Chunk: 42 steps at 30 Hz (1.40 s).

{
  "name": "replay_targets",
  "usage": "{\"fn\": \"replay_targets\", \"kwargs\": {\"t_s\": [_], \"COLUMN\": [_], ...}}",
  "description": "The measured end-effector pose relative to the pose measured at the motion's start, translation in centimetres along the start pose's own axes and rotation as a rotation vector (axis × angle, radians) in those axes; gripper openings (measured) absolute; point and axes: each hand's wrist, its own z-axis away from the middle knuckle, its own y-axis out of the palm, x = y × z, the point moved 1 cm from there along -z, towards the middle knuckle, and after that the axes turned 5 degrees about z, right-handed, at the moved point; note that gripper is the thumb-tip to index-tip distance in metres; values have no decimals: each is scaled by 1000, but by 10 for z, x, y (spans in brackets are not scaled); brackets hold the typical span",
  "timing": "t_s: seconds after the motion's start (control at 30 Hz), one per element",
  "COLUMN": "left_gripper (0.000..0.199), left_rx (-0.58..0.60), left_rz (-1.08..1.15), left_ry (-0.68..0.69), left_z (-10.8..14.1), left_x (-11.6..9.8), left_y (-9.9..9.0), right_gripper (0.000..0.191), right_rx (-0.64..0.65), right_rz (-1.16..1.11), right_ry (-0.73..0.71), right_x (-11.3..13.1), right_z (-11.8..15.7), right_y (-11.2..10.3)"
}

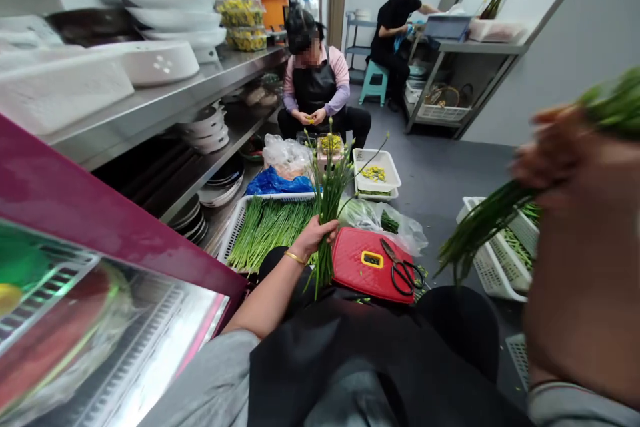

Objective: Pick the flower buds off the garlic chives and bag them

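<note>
My left hand (311, 240) is wrapped round a bunch of flowering chives (330, 180), held upright with the pale buds on top. Raised at the right edge, my right hand (555, 147) grips a second bunch of green stalks (485, 223), tilted and blurred by motion. Its cut ends hang to the lower left. Before my lap lies a red cutting board (350, 267) with a yellow-edged opening. Black-handled scissors (403, 270) rest on it, no hand touching them. Beyond my left hand, a white basket (233, 233) holds long green stalks (273, 230).
White baskets (493, 267) stand on the floor at right. A plastic bag (370, 217) lies behind the board. A person (320, 80) sits opposite, handling yellow blossoms near a white tray (390, 170). Steel shelves (200, 93) with dishes line the left. Other people work at the back.
</note>
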Motion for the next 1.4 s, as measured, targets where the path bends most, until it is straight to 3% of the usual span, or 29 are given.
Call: {"fn": "replay_targets", "kwargs": {"t_s": [0.07,0.17,0.27,0.37,0.47,0.63,0.73,0.83,1.0,1.1,1.23,1.33,1.4], "left_gripper": [48,48,48,49,49,50,52,53,53,52,47,48,48], "left_rx": [60,129,163,168,169,159,113,83,106,123,150,165,160], "left_rz": [30,25,-25,-90,-163,-276,-348,-384,-385,-385,-381,-361,-368], "left_ry": [-5,-28,-68,-88,-82,-79,-48,-27,-23,-26,-52,-77,-84], "left_z": [6,16,24,28,30,26,23,19,16,18,22,22,23], "left_x": [-4,-7,-6,-3,-1,1,3,5,7,7,4,3,4], "left_y": [7,15,21,24,23,18,18,22,36,40,38,29,20], "right_gripper": [26,47,60,55,47,54,62,55,60,53,45,41,40], "right_rx": [-94,-120,-83,-99,-191,-468,-496,-413,-206,-198,-262,-392,-352], "right_rz": [-133,-303,-421,-436,-354,-297,-197,-225,-300,-333,-166,-65,47], "right_ry": [112,302,415,389,251,-34,-95,54,432,468,254,35,-16], "right_x": [-31,-69,-83,-82,-73,-31,-6,-7,-55,-76,-66,-34,-10], "right_z": [11,20,21,16,9,4,11,19,22,20,13,5,0], "right_y": [7,39,70,79,58,-24,-57,-43,34,55,35,-7,-40]}}
